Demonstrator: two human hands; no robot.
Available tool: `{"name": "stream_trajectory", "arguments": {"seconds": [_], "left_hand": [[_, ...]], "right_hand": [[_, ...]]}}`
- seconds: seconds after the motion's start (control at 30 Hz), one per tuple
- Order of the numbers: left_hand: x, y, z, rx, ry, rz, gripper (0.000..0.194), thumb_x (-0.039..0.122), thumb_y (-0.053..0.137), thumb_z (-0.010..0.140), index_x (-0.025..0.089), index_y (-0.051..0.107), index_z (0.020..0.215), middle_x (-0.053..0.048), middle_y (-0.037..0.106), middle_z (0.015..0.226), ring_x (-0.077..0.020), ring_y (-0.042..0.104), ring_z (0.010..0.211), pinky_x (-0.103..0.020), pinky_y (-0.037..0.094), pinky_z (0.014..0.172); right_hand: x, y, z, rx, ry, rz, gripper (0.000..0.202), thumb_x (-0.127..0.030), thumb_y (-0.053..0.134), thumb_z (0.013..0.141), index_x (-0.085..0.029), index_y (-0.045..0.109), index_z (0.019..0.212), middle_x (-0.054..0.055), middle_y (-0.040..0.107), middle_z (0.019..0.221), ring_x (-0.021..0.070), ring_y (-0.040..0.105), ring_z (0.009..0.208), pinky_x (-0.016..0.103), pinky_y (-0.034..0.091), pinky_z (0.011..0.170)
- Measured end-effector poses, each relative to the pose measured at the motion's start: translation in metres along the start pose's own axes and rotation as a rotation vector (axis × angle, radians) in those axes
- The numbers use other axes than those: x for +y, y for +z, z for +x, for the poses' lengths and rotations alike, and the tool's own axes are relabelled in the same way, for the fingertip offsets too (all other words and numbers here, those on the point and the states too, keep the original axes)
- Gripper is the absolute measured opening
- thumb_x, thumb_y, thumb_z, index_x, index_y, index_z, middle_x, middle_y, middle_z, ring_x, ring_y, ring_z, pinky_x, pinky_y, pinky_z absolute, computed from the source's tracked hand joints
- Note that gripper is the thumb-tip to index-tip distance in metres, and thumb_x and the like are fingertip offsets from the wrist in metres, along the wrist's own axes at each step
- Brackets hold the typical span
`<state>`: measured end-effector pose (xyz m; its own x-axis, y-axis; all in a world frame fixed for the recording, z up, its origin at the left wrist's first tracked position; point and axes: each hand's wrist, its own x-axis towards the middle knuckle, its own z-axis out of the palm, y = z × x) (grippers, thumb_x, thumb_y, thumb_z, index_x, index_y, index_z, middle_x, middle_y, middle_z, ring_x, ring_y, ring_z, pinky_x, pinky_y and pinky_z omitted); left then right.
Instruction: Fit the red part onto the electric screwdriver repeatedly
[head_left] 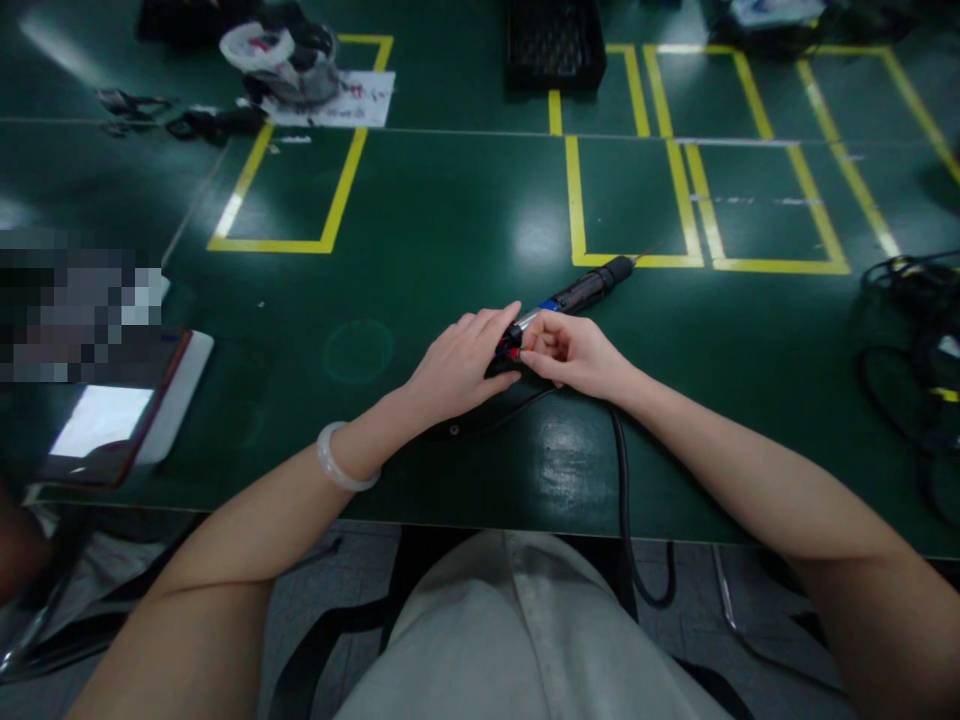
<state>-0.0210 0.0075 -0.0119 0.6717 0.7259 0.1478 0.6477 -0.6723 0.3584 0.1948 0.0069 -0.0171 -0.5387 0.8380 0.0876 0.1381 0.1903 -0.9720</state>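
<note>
A dark, rod-shaped tool (589, 288) with a blue band lies slanted on the green table, its thin tip pointing up and right. My left hand (469, 365) is wrapped over its lower end, fingers and thumb on either side. Close beside it, my right hand (566, 352) has its fingers curled in a pinch at a small red part (514, 353) near that end. What exactly the right fingertips hold is too small to tell. A black cable (624, 500) hangs over the table's front edge below my right hand.
At the left lies a tablet-like device (112, 410). Farther back are a roll of tape (257, 47) on a paper sheet (367, 98) and a black crate (555, 45). Coiled black cables (911, 300) lie at the right. Yellow tape outlines mark the green table (450, 220).
</note>
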Motion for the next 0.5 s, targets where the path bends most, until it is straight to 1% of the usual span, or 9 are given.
{"name": "stream_trajectory", "arguments": {"seconds": [0.07, 0.17, 0.3, 0.4, 0.5], "left_hand": [[-0.0006, -0.0005, -0.0001, -0.006, -0.004, -0.005, 0.079, 0.038, 0.065, 0.092, 0.011, 0.03, 0.158, -0.02, 0.052, 0.144, -0.0368, 0.052, 0.128, -0.05, 0.045, 0.105], [-0.0002, -0.0011, 0.0002, -0.011, -0.006, -0.006, 0.08, 0.036, 0.067, 0.091, 0.009, 0.032, 0.157, -0.02, 0.052, 0.144, -0.0366, 0.052, 0.127, -0.049, 0.045, 0.105], [0.0, -0.0014, 0.0004, -0.007, -0.003, -0.012, 0.079, 0.036, 0.066, 0.091, 0.01, 0.031, 0.157, -0.02, 0.052, 0.144, -0.0363, 0.053, 0.126, -0.049, 0.046, 0.104], [-0.0012, -0.0008, 0.0006, -0.002, 0.003, -0.019, 0.079, 0.039, 0.064, 0.092, 0.011, 0.031, 0.158, -0.02, 0.052, 0.143, -0.036, 0.054, 0.125, -0.049, 0.047, 0.103], [-0.0025, -0.0001, 0.0008, -0.002, 0.004, -0.021, 0.08, 0.043, 0.063, 0.093, 0.011, 0.03, 0.158, -0.02, 0.053, 0.143, -0.036, 0.054, 0.124, -0.049, 0.047, 0.102]], "right_hand": [[-0.0013, 0.0001, -0.0012, 0.019, -0.064, -0.121, 0.017, -0.029, 0.066, 0.088, -0.02, 0.052, 0.087, -0.007, 0.053, 0.061, 0.0067, 0.049, 0.049, 0.019, 0.037, 0.048], [-0.0023, -0.0003, -0.0036, 0.034, -0.172, -0.364, 0.012, -0.026, 0.065, 0.088, -0.02, 0.055, 0.089, -0.007, 0.055, 0.063, 0.0074, 0.05, 0.051, 0.02, 0.038, 0.053], [-0.0008, -0.0014, -0.0063, 0.029, -0.318, -0.643, 0.008, -0.027, 0.06, 0.093, -0.02, 0.058, 0.094, -0.003, 0.062, 0.069, 0.0102, 0.054, 0.056, 0.023, 0.038, 0.056], [-0.0008, -0.0017, -0.0067, 0.018, -0.451, -0.831, 0.015, -0.031, 0.052, 0.099, -0.02, 0.061, 0.096, 0.003, 0.069, 0.08, 0.0146, 0.061, 0.068, 0.027, 0.041, 0.063], [-0.0027, -0.0015, -0.006, -0.014, -0.54, -0.959, 0.024, -0.03, 0.044, 0.104, -0.019, 0.064, 0.094, 0.005, 0.071, 0.083, 0.0168, 0.064, 0.075, 0.029, 0.042, 0.066]]}}
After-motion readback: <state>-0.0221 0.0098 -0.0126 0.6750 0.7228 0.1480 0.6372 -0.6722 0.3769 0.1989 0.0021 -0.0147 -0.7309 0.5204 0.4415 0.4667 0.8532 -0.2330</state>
